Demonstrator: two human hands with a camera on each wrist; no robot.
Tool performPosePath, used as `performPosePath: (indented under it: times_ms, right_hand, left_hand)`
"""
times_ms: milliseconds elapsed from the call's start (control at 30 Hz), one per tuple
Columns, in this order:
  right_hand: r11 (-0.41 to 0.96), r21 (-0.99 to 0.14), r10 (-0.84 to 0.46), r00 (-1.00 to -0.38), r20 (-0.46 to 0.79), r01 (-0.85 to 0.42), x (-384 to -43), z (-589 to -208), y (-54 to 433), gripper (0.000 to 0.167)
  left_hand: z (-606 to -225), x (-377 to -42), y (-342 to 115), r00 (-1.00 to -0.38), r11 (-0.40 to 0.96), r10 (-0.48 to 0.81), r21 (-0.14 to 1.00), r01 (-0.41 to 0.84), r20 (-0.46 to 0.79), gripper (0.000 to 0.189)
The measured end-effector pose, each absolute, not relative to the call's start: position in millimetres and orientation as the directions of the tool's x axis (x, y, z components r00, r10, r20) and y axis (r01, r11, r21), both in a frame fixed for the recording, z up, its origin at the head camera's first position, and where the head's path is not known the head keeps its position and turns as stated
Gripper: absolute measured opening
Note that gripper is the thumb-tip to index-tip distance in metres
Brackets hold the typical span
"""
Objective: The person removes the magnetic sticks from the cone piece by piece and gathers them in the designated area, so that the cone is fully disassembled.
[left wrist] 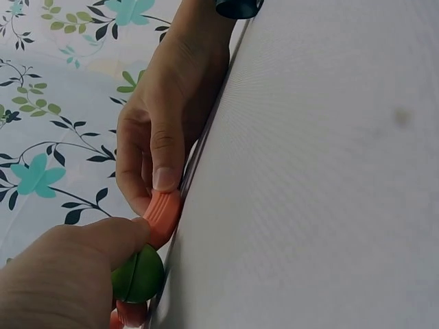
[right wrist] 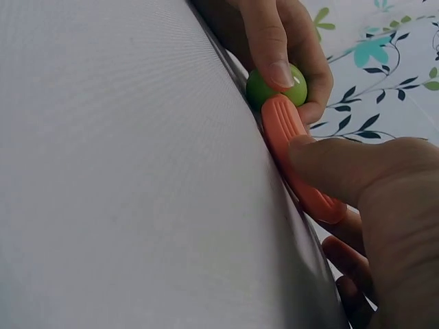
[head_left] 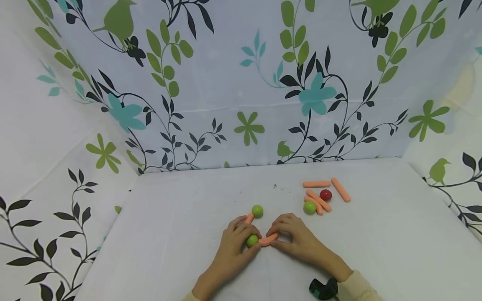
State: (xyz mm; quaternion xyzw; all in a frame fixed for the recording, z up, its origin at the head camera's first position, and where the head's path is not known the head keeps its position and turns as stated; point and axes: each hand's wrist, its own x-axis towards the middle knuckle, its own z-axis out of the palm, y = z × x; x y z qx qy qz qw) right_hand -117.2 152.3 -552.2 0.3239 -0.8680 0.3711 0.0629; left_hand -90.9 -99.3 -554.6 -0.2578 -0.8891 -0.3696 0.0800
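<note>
In the head view my left hand (head_left: 237,247) pinches a green ball (head_left: 252,241) low over the white table. My right hand (head_left: 295,239) grips a curved orange rod (head_left: 268,241) between thumb and fingers. One end of this ridged rod (right wrist: 285,130) meets the green ball (right wrist: 259,90) in the right wrist view. Another orange rod (head_left: 249,218) comes out from beyond the left fingers, partly hidden by them. At its far end sits a second green ball (head_left: 257,210). The left wrist view shows the left thumb beside the green ball (left wrist: 139,274).
To the back right on the white table (head_left: 180,209) lie several orange rods (head_left: 340,190), a red ball (head_left: 326,195) and a green ball (head_left: 310,207). A black device (head_left: 323,289) is by the right wrist. Leaf-patterned cloth (head_left: 226,83) hangs behind the table.
</note>
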Motion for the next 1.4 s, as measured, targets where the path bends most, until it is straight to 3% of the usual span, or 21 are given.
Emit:
performPosePath:
  times_ms: [200, 367, 700, 900, 1400]
  right_hand:
    - [0.514, -0.638, -0.504, -0.804, 0.316, -0.573, -119.4, -551.6, 152.6, 0.027]
    - [0.54, -0.655, -0.472, -0.834, 0.285, -0.529, -118.6, -549.1, 151.7, 0.024]
    - [0.669, -0.537, -0.366, -0.857, 0.364, -0.514, -119.6, -549.2, 150.2, 0.023]
    - [0.67, -0.565, -0.31, -0.873, 0.378, -0.482, -119.1, -547.5, 152.1, 0.031]
    - [0.6, -0.582, -0.319, -0.831, 0.456, -0.549, -117.1, -548.4, 156.5, 0.015]
  left_hand:
    - [-553.7, -92.6, -99.1, -0.865, 0.606, 0.397, 0.62, 0.498, 0.307, 0.013]
    - [-552.9, -91.4, -100.3, -0.877, 0.612, 0.389, 0.633, 0.474, 0.28, 0.019]
    - [-557.0, -92.5, -101.5, -0.872, 0.623, 0.377, 0.611, 0.489, 0.313, 0.024]
    - [-559.2, -93.4, -100.5, -0.86, 0.629, 0.379, 0.587, 0.51, 0.34, 0.024]
    - [-555.8, -94.7, -99.6, -0.862, 0.619, 0.399, 0.601, 0.505, 0.313, 0.023]
